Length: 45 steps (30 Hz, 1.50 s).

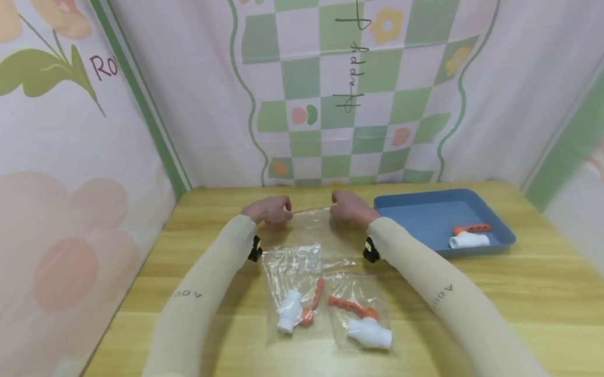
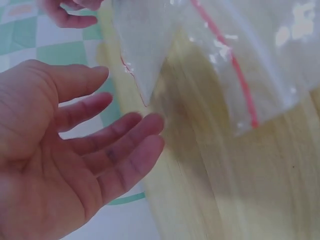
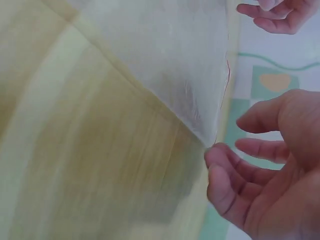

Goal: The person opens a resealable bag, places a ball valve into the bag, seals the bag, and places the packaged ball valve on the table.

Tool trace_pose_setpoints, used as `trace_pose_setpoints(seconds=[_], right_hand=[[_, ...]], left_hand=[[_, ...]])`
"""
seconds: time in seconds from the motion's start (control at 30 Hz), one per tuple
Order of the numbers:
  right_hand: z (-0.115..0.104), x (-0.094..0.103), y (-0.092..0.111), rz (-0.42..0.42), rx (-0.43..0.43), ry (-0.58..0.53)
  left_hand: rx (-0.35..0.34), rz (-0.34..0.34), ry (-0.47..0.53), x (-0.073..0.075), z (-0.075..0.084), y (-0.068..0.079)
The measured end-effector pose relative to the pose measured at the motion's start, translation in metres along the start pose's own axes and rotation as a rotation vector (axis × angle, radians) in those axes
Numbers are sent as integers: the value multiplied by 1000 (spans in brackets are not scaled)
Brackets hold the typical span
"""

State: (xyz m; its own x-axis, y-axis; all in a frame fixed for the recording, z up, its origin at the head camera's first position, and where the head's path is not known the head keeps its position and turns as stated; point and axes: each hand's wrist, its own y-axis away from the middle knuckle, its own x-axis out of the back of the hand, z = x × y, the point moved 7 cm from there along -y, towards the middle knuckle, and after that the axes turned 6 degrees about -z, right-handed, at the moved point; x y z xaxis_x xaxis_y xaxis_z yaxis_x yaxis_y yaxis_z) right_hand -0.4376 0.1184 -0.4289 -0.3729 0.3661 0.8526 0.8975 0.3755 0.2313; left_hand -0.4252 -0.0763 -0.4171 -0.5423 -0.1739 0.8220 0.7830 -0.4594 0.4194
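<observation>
A clear zip bag (image 1: 312,226) with a red line along its top edge lies flat near the table's back, nothing inside it. At its top left corner is my left hand (image 1: 272,209); in the left wrist view its fingers (image 2: 132,155) are spread and relaxed, apart from the corner. On the other side is my right hand (image 1: 353,207). The right wrist view shows its loosely bent fingertips (image 3: 215,155) right at the bag's corner, the thumb held away from them.
Nearer me lie two more zip bags, the left one (image 1: 294,265) and the right one (image 1: 348,287), each with a white valve (image 1: 370,332) with a red handle inside. A blue tray (image 1: 409,219) at the right holds another such valve (image 1: 468,240). Printed curtains (image 1: 214,130) hang behind.
</observation>
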Motion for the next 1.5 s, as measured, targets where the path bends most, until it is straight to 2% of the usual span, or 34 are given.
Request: trace_pose_setpoints(seconds=[0.17,0.3,0.53,0.67,0.77,0.87,1.0,1.07,1.2,1.37,1.5], right_hand=[[8,-6,-6,-71,-37,-54],[10,-8,-14,-72,-55,-45],[14,-13,-30,-83,-52,-5],[11,-12,-30,-93,-35,-5],[5,-8,-23,-106,8,-27],[-2,3,-16,-102,54,-41],[-22,27,-4,-70,116,-54],[-34,41,7,-34,138,-47],[-60,66,28,57,206,22],[-79,83,52,185,258,98],[-91,91,77,310,299,143]], left_hand=[[26,-1,-3,-3,-4,-13],[20,12,-27,-4,-3,-17],[32,17,-6,-8,-3,-11],[8,38,-13,-7,-2,-6],[-38,54,-30,-4,6,-1],[-111,72,-42,3,22,4],[-205,120,-43,19,46,10],[-227,156,-45,28,57,13],[-231,199,82,42,70,22],[-163,186,326,50,73,31],[-119,192,417,54,77,40]])
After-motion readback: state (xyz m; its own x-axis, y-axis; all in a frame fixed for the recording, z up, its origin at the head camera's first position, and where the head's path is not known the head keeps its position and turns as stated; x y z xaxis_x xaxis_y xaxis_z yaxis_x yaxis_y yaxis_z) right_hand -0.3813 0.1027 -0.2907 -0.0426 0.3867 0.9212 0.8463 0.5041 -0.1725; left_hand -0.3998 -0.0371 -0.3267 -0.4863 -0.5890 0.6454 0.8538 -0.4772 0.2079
